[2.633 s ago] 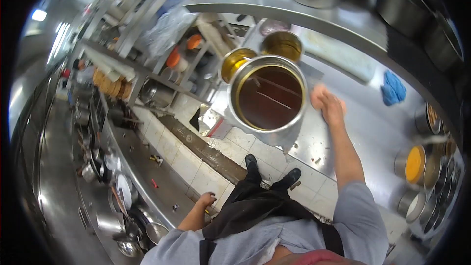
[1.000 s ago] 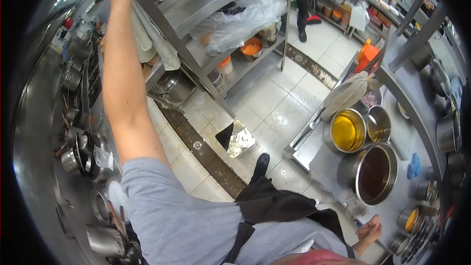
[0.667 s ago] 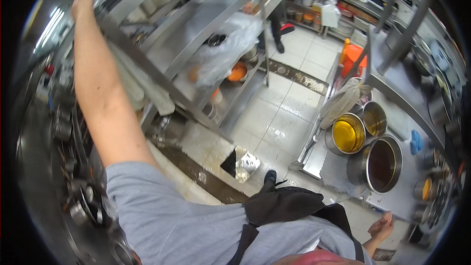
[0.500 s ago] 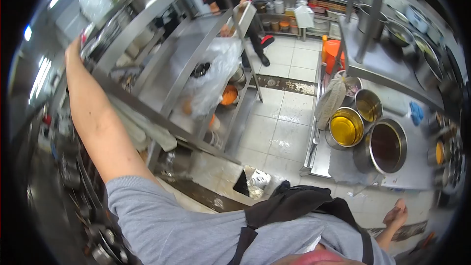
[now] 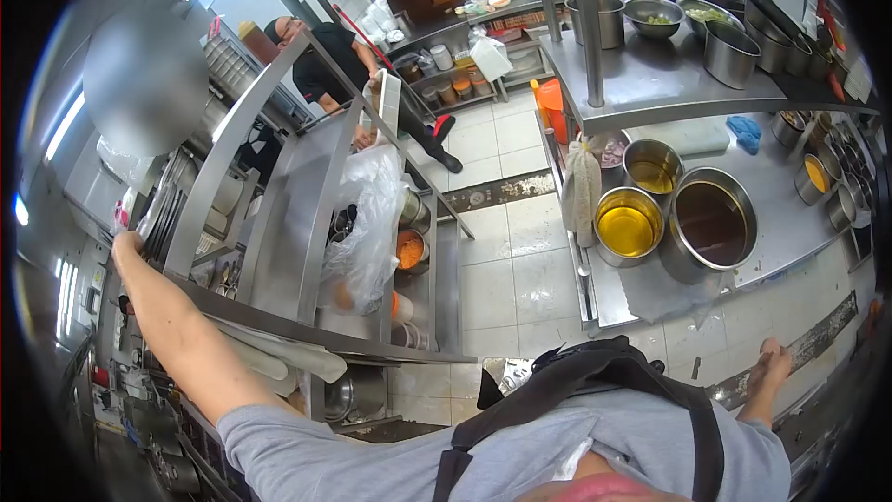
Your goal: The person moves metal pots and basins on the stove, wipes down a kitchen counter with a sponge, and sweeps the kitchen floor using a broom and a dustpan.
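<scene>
My left hand (image 5: 127, 243) is stretched far out to the left, beside a stack of flat plates or trays (image 5: 169, 209) on the steel shelf rack (image 5: 279, 251). Its fingers look bent round a small white and red thing (image 5: 122, 212), too small and blurred to name. At the lower right, my right hand (image 5: 770, 364) hangs low over the floor with its fingers curled in. Nothing shows in it, and it touches nothing. Nearest to it is the steel worktable with a large pot of dark brown liquid (image 5: 712, 223).
A pot of yellow oil (image 5: 628, 229) and a smaller pot (image 5: 652, 167) stand beside the brown one. Crumpled clear plastic (image 5: 367, 223) hangs over the rack. Behind it, a co-worker (image 5: 339, 65) holds a white bin (image 5: 384, 104). Tiled floor (image 5: 488, 251) runs between rack and worktable.
My view has tilted up and turned, so rack and worktable sit differently in the frame. My left arm appears lower; both hands keep much the same pose. The co-worker still holds the bin.
</scene>
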The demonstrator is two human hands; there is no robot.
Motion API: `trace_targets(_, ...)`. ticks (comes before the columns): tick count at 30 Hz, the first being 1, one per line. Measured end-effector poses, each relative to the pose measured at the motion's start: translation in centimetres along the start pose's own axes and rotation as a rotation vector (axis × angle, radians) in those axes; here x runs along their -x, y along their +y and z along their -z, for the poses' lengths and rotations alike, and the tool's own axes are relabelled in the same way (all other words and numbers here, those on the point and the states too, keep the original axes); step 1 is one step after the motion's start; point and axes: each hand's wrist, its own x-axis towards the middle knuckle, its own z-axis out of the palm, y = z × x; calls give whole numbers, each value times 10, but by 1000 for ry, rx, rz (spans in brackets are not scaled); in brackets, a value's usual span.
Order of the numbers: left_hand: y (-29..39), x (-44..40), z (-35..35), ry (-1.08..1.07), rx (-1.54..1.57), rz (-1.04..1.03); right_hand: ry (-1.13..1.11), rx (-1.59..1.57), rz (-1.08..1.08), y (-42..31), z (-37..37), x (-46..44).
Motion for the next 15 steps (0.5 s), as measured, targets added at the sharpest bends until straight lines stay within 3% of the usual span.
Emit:
trace_targets(2,-9,-8,7,93,102,61,-56,-126,-18,-24,-13,18)
trace_targets(4,-37,-17,25,185,205,112,-112,553,153,-4,3,-40)
trace_targets(5,-47,-28,19,261,-130,-172,-68,493,191,-29,-23,-2)
trace_targets(6,-48,-25,16,433,-490,-420,-96,807,401,-55,-24,21)
trace_targets(7,-73,-22,27,555,-550,-419,-81,1067,469,-55,-24,2)
trace_targets(9,-93,17,40,647,-247,-236,-72,939,362,-94,-59,53)
trace_targets(11,-97,73,51,724,382,-112,-139,1109,445,-82,-46,11)
trace_targets(15,-68,202,46,753,1108,-197,-138,1164,342,-97,-55,-3)
